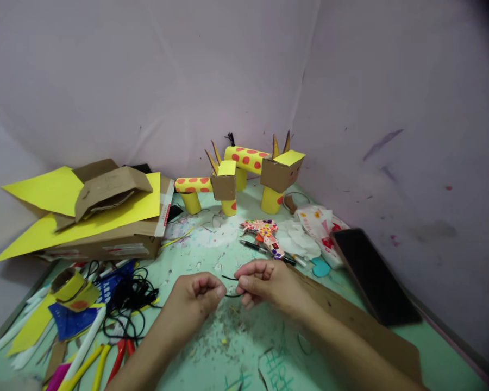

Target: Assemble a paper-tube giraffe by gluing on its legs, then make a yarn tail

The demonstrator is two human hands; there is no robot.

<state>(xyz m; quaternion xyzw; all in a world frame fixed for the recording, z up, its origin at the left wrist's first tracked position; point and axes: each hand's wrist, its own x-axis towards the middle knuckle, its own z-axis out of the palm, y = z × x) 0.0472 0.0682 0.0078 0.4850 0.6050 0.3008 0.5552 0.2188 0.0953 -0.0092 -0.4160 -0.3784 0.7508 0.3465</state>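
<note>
Between my two hands, over the middle of the green table, runs a short black cord (pixel 233 296). My left hand (pixel 199 296) pinches one part of it with the fingertips together. Thumb and fingers of my right hand (pixel 264 282) close on the cord from the other side, and a loose end sticks out toward the left. Just behind my hands lie a floral-patterned glue gun (pixel 264 233) and a black pen (pixel 255 246). Farther back stand two yellow animal figures with red spots, a smaller one (pixel 224 187) and a larger one (pixel 283 171), both with cardboard heads and pointed horns.
At left, yellow sheets (pixel 44 193) and cardboard pieces rest on a cardboard box (pixel 142 247). A tangled black cord bundle (pixel 136 293), yellow-handled tool (pixel 85 369) and glue sticks lie nearer. On the right are a phone (pixel 375 277) and a cardboard strip (pixel 362 326). Walls (pixel 391 108) close the back.
</note>
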